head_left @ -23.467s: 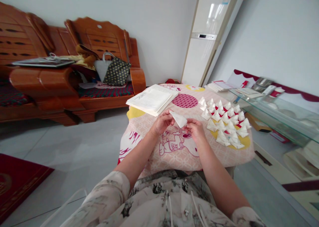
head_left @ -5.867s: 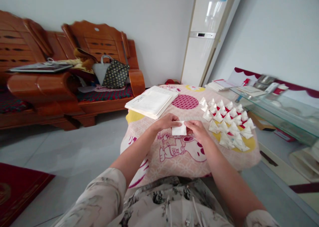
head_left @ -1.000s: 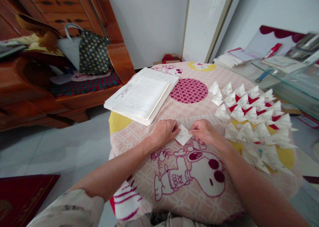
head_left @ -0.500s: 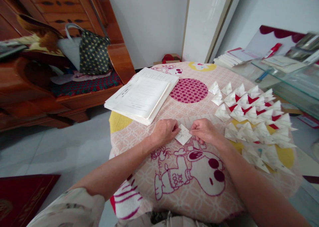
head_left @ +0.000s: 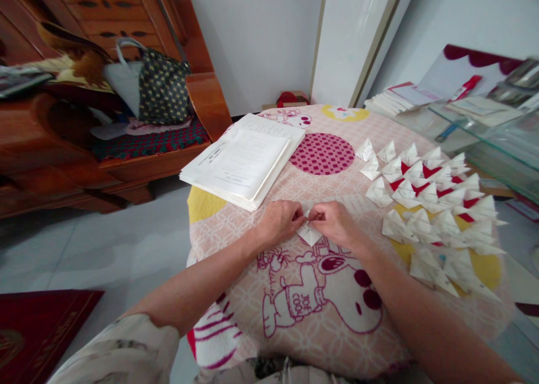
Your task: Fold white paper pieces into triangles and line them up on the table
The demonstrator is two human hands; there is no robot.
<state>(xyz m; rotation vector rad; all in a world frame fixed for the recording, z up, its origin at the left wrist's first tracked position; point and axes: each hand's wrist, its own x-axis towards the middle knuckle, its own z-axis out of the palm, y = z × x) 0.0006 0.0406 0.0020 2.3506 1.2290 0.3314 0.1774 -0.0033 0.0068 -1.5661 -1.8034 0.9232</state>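
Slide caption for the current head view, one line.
Both hands pinch a small folded paper on the patterned tablecloth, between a paper stack and rows of folded paper pieces.

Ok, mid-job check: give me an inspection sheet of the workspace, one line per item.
Surface: table under a patterned cloth, lying mostly smooth.
Things in work: small folded paper between the hands; paper stack to the left; many pointed folded pieces grouped on the right.
Clutter: red pen and papers by the glass shelf; patterned bag on the wooden seat.
Hands: left hand and right hand both pinch the small folded paper, fingertips close together.
Cables: nothing seen.
Surroundings: red flat item low on the left; tall white unit beyond the table.
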